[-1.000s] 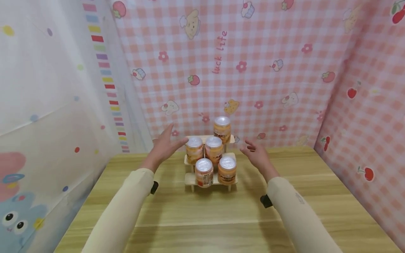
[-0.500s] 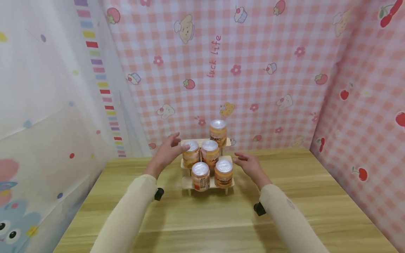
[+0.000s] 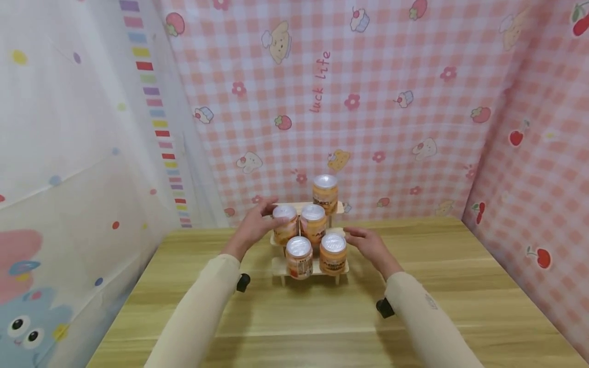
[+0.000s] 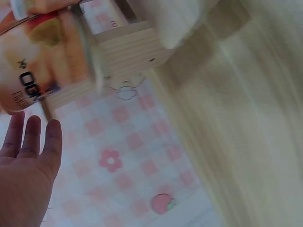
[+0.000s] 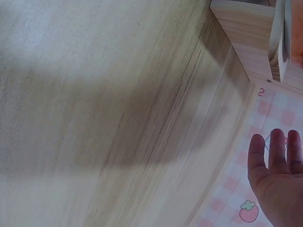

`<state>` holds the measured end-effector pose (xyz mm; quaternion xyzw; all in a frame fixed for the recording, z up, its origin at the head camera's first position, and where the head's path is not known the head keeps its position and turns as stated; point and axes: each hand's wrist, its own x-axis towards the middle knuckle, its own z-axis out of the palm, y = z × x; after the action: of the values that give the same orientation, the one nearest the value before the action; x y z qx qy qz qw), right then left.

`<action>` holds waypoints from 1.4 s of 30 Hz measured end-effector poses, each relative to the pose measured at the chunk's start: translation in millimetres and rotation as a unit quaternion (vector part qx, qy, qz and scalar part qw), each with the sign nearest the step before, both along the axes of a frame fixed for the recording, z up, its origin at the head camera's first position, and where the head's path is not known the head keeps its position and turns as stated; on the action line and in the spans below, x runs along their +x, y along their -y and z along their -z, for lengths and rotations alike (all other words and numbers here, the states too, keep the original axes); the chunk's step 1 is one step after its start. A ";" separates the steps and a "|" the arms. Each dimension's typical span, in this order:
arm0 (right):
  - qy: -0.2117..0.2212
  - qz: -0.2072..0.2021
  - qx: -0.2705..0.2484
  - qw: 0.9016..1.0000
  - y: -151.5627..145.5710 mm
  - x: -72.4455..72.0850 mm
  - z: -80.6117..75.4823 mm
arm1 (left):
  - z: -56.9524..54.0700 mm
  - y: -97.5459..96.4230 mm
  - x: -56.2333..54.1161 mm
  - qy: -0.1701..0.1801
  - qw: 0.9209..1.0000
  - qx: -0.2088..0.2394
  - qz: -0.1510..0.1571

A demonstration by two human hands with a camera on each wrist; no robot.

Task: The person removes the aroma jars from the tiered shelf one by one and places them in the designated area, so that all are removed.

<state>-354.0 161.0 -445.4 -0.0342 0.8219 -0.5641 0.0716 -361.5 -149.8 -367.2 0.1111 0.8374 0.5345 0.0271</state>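
A small three-tier wooden stand (image 3: 279, 266) bears several orange cans with silver lids. My left hand (image 3: 254, 228) is at the left can (image 3: 286, 233) of the middle tier, its thumb over the front near the lid and its other fingers behind. In the left wrist view three straight fingers (image 4: 31, 142) come up to the orange can (image 4: 42, 61); a firm grip does not show. My right hand (image 3: 370, 248) reaches toward the stand's right side, fingers extended and holding nothing. The right wrist view shows its fingers (image 5: 277, 153) apart from the stand (image 5: 248, 35).
One can (image 3: 325, 196) stands on the top tier at the right. Another (image 3: 314, 227) is beside the left can on the middle tier; two cans, left (image 3: 299, 261) and right (image 3: 333, 258), stand on the bottom tier. The wooden table (image 3: 303, 322) meets a pink checked cloth (image 3: 391, 128) behind.
My left hand has come in from the left, its thumb now over the left middle can. My right hand has moved lower and closer to the stand. The cans stay in place.
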 end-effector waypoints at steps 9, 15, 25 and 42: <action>0.014 -0.007 -0.011 1.000 6.5 1.8 7.0 | -51.0 -37.2 -34.5 -0.039 0.999 -0.014 0.011; 0.019 -0.004 -0.010 1.000 6.6 4.5 1.9 | -57.9 -68.9 -51.9 -0.016 0.998 -0.046 0.040; 0.027 -0.004 0.008 1.000 10.6 3.8 -6.4 | -54.9 -81.0 -60.1 -0.046 0.992 -0.070 0.095; 0.060 0.016 0.008 0.998 2.2 -2.4 -3.7 | -71.7 -82.6 -62.4 -0.070 0.997 -0.009 0.025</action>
<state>-356.5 158.8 -441.8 0.0137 0.8211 -0.5595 0.1123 -423.9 -67.2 -295.5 0.1690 0.8391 0.5168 -0.0176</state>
